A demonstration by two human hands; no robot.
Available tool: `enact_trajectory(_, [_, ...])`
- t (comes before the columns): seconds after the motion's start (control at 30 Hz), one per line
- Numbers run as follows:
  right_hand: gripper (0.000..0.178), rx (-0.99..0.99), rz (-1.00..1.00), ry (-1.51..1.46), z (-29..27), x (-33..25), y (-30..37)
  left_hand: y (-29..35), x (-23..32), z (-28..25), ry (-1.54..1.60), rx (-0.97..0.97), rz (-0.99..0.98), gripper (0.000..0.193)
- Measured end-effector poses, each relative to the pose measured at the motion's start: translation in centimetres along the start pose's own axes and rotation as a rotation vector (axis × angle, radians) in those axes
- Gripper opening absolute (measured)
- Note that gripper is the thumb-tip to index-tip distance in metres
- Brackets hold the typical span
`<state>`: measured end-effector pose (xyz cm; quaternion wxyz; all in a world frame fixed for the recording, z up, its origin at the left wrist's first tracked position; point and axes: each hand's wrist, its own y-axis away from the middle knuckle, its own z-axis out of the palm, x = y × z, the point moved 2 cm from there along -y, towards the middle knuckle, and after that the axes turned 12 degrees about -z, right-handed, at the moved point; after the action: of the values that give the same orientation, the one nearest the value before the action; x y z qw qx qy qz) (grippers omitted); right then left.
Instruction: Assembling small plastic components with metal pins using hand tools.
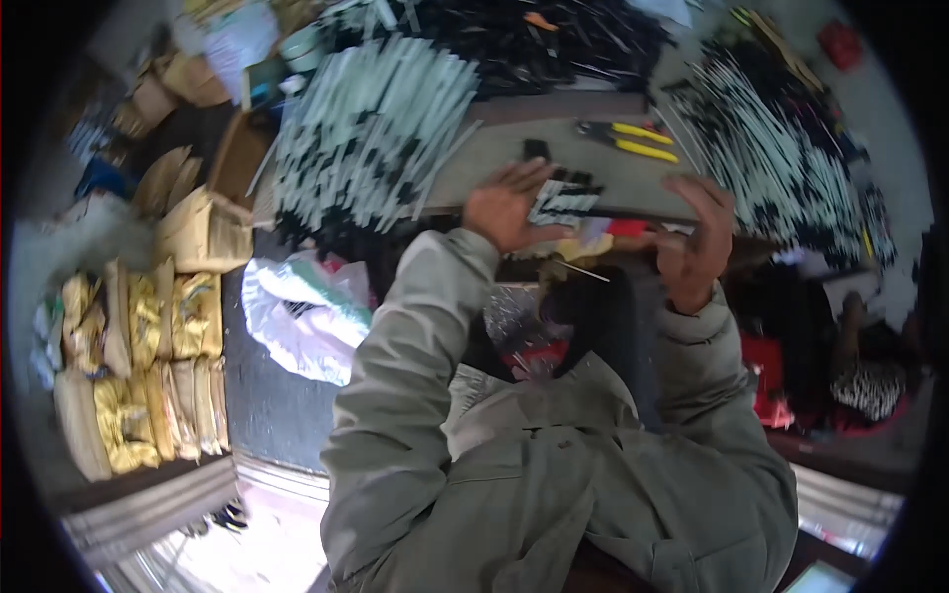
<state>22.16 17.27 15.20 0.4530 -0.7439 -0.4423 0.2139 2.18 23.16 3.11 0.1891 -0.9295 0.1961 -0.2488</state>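
Note:
My left hand is at the front of the worktable, its fingers and thumb around the left side of a small bundle of white strips with black ends. A small black piece lies just beyond its fingertips. To the right, my right hand is raised by the table's front edge, fingers bent and apart, with nothing visible in it. Pliers with yellow handles lie on the table beyond both hands. One thin pale strip shows below the table edge, over my lap.
A big pile of white strips with black ends covers the table's left; another pile is at the right. Black strips heap at the back. A white plastic bag and yellow-and-brown packages are at the left.

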Motion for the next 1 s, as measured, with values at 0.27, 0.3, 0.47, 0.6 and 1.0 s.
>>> enact_trajectory(0.27, [0.090,-0.507,0.486,-0.129,6.6,-0.9,14.2,-1.3,0.6,-0.3,-0.044,-0.063,0.132,0.071])
enact_trajectory(0.3, [0.094,-0.346,0.387,-0.125,6.8,-0.7,12.6,-1.4,0.9,-0.2,-0.045,-0.068,0.139,0.071])
enact_trajectory(0.47, [0.089,0.061,0.665,-0.845,9.8,2.2,7.5,-1.3,1.2,-0.4,0.046,-0.005,0.154,0.056])
enact_trajectory(0.6, [0.068,-0.217,0.367,-0.814,10.6,2.6,4.7,-0.5,-0.1,0.2,0.021,-0.049,0.126,0.053])
enact_trajectory(1.0, [0.033,-0.013,0.305,-0.878,4.2,-0.4,1.9,0.4,1.8,1.3,0.455,-0.410,0.204,0.050])
